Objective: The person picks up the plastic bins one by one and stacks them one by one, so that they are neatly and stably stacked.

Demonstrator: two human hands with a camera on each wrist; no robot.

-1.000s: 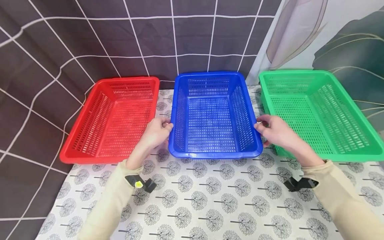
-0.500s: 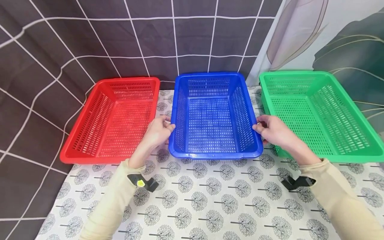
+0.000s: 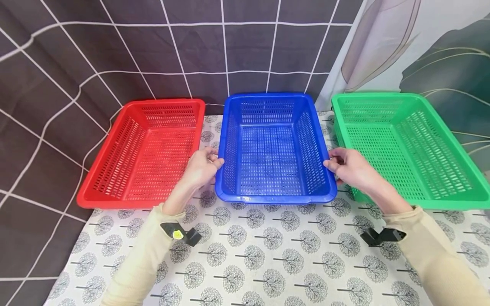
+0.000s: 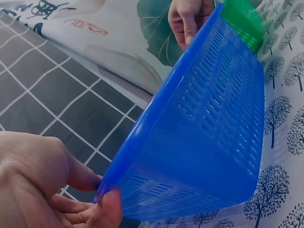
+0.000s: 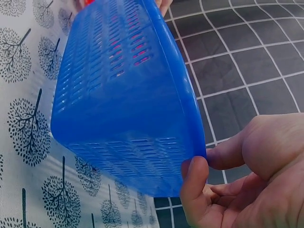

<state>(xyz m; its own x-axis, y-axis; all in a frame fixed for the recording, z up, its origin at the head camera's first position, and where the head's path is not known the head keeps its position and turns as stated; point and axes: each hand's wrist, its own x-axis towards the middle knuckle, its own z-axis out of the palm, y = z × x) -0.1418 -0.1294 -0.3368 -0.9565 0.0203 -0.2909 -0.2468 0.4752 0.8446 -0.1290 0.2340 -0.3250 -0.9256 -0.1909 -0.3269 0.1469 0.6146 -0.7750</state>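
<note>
A blue plastic basket (image 3: pixel 268 161) with slotted walls sits in the middle of the table, nothing inside it. My left hand (image 3: pixel 200 169) pinches its left rim; in the left wrist view thumb and fingers of that hand (image 4: pixel 57 190) close over the rim edge. On the opposite side my right hand (image 3: pixel 349 166) pinches the right rim. The right wrist view shows the thumb and fingers of this hand (image 5: pixel 237 185) on either side of the blue rim (image 5: pixel 192 109).
To the left stands a red basket (image 3: pixel 103 203), partly behind my left wrist. A green basket (image 3: pixel 455 203) is at the right, close behind my right hand. A tree-patterned cloth (image 3: pixel 264 263) covers the table, and a dark gridded curtain (image 3: pixel 199 46) hangs at the back and left.
Both hands have settled slightly closer on the blue basket's rims, the left thumb now lying over the edge. The baskets keep their places.
</note>
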